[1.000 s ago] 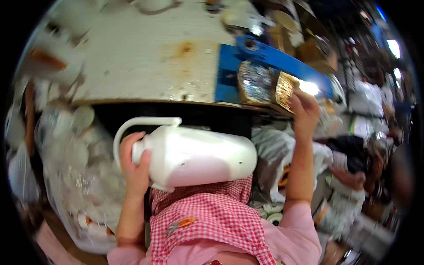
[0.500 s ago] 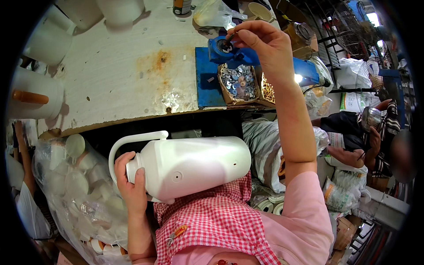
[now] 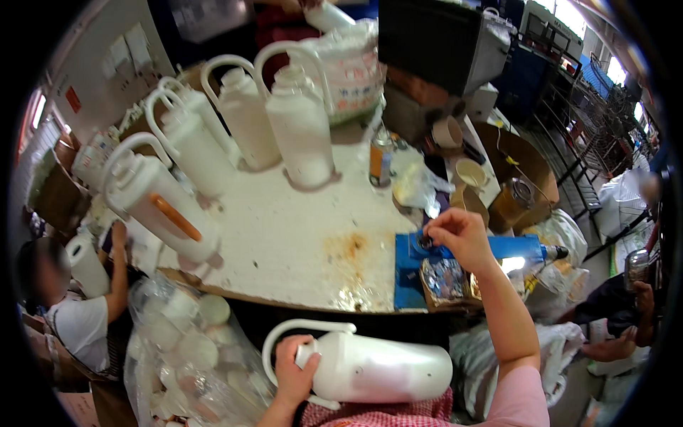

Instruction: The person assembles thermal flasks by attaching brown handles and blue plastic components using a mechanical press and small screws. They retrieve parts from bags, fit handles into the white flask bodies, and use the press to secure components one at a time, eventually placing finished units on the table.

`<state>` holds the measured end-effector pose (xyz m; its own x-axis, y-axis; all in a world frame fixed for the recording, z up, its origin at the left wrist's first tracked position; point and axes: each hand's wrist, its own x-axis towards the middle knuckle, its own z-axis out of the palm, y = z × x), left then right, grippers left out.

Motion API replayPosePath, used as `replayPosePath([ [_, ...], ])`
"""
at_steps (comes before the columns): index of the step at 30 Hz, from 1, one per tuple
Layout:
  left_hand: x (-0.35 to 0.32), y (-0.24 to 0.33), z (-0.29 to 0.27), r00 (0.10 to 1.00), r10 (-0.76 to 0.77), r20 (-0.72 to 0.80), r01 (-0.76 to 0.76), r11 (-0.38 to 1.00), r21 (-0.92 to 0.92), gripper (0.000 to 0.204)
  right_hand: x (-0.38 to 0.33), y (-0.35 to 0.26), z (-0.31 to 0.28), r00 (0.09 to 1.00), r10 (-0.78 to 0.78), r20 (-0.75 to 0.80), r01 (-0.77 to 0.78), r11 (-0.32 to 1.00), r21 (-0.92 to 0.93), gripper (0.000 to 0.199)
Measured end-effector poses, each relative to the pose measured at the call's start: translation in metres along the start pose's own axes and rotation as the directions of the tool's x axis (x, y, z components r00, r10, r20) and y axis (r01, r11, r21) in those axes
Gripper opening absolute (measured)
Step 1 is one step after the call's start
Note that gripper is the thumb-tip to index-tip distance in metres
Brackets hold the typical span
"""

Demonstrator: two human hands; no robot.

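Observation:
A white vacuum jug body (image 3: 384,370) with a curved handle lies sideways across my lap. My left hand (image 3: 293,370) is closed round its neck at the left end. Small holes show in the jug's side. My right hand (image 3: 461,236) pinches at the dark round head of a blue bench tool (image 3: 512,247); what sits between the fingertips is too small to make out. Just below that hand stands a cardboard box of metal washers (image 3: 442,279). Beside it, mostly behind my wrist, is a second box of small brass-coloured parts.
Several white jugs (image 3: 302,132) stand along the table's (image 3: 284,235) far and left sides. A spray can (image 3: 380,158) and a plastic bag (image 3: 420,183) lie beyond the tool. A clear bag of white round parts (image 3: 192,349) hangs at the left. A co-worker (image 3: 78,313) sits at far left.
The view has tipped upward, bringing the standing jugs into sight. My right hand has come closer to the tool's round head. My left hand keeps its grip on the jug's neck.

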<state>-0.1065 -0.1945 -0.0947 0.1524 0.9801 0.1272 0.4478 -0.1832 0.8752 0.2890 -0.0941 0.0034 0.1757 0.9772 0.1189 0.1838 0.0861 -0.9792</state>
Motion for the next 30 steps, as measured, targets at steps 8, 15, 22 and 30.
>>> replayPosePath([
  [8,0.0,0.004,-0.011,0.997,-0.009,0.071,0.01,1.0,-0.018,0.034,-0.006,-0.005,0.01,0.992,-0.066,-0.103,0.081,0.986,0.149,0.011],
  [15,-0.002,0.003,-0.034,0.999,0.043,-0.005,-0.044,0.988,-0.146,0.028,-0.092,0.058,-0.017,1.0,-0.01,0.027,0.022,0.87,-0.493,0.012],
  [22,0.002,0.023,-0.039,0.991,0.136,-0.013,-0.136,0.991,0.011,0.028,-0.076,0.099,-0.01,0.993,-0.111,0.029,0.077,0.46,-0.884,0.014],
  [30,0.012,0.034,-0.02,0.99,0.136,0.049,-0.14,0.983,0.115,0.028,-0.073,0.101,-0.009,0.97,-0.233,-0.067,0.102,0.645,-0.758,0.007],
])
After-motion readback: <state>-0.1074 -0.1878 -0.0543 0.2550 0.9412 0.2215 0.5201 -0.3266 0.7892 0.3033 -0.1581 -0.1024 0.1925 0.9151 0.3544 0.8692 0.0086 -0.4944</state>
